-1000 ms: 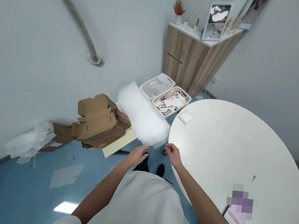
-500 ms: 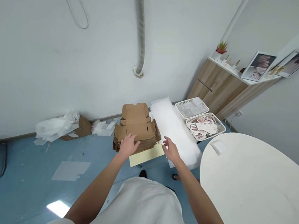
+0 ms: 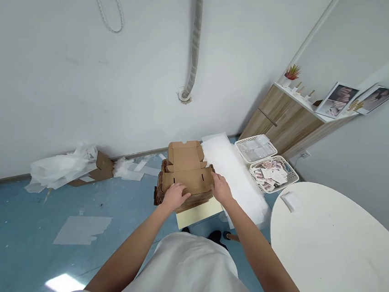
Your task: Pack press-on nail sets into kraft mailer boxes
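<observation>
A flattened brown cardboard box [image 3: 189, 178] lies on top of a stack of similar boxes, its lid panel spread towards the wall. My left hand [image 3: 175, 196] rests on the front left part of this top box, fingers laid on the cardboard and thumb apart. At the right side, my right hand [image 3: 222, 188] has its fingers closed at the edge of the box's side flap, which is tilted up. Under the stack, a pale yellow surface [image 3: 196, 214] shows at the front. White foam sheets [image 3: 237, 180] lie just right of my right hand.
Two white baskets stand to the right, one with clear packets [image 3: 254, 147], one with printed cards [image 3: 270, 174]. A round white table [image 3: 332, 251] fills the right front. Beyond is a wooden cabinet [image 3: 286, 118]. A carton [image 3: 102, 170] with white wrapping sits on the floor left.
My right hand has moved left from above the foam sheets onto the box's right flap. The left hand stays on the top box. The whole view has shifted slightly.
</observation>
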A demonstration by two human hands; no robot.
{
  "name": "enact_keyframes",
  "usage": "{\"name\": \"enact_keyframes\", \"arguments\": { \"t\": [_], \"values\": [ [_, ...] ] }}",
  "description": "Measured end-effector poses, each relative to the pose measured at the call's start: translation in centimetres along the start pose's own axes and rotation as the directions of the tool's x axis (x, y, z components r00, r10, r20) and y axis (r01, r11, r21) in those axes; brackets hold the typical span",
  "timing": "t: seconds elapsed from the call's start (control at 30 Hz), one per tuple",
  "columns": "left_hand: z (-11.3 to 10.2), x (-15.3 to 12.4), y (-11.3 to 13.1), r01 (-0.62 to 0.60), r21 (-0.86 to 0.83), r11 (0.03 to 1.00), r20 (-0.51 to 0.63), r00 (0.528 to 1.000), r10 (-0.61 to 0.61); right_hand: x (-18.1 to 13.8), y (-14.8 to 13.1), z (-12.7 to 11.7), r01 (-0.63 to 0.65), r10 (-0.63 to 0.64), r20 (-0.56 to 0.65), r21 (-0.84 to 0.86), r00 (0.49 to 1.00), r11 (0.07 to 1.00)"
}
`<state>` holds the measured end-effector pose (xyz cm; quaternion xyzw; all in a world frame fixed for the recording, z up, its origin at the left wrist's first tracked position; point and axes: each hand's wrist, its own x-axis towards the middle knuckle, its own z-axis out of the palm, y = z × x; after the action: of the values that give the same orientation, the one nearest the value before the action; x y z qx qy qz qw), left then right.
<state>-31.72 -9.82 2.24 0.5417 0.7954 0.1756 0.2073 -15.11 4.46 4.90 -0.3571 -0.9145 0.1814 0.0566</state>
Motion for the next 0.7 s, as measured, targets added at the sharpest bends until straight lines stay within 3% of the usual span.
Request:
{"name": "enact_keyframes", "arguments": {
  "t": [0.2, 0.3, 0.43, 0.53, 0.6, 0.7],
  "values": [
    [0.2, 0.3, -0.5, -0.074, 0.061, 0.995, 0.028, 0.997, 0.072, 1.6, 0.1, 0.1, 0.004, -0.003, 0.008, -0.169, 1.0, 0.986],
    [0.3, 0.3, -0.4, -0.05, 0.161, 0.986, 0.054, 0.998, 0.042, 2.0, 0.4, 0.3, -0.035, 0.032, -0.037, -0.069, 0.999, 0.997],
    [0.5, 0.3, -0.4, -0.125, 0.22, 0.967, 0.06, 0.992, 0.115, 1.0, 0.5, 0.3, -0.053, 0.067, -0.191, 0.08, 0.979, 0.995],
    [0.5, 0.2, -0.5, -0.155, 0.226, 0.962, 0.033, 0.988, 0.152, -1.0, 0.0, 0.6, 0.065, -0.065, -0.218, -0.009, 0.974, 0.998],
    [0.5, 0.2, -0.6, -0.154, 0.222, 0.963, 0.014, 0.988, 0.155, -2.6, -0.3, 1.3, 0.198, -0.209, -0.106, -0.105, 0.972, 0.975],
    [0.5, 0.1, -0.7, -0.156, 0.184, 0.97, -0.021, 0.986, 0.163, -4.5, -0.4, 2.4, 0.257, -0.265, -0.028, -0.167, 0.964, 0.952]
  ]
}}
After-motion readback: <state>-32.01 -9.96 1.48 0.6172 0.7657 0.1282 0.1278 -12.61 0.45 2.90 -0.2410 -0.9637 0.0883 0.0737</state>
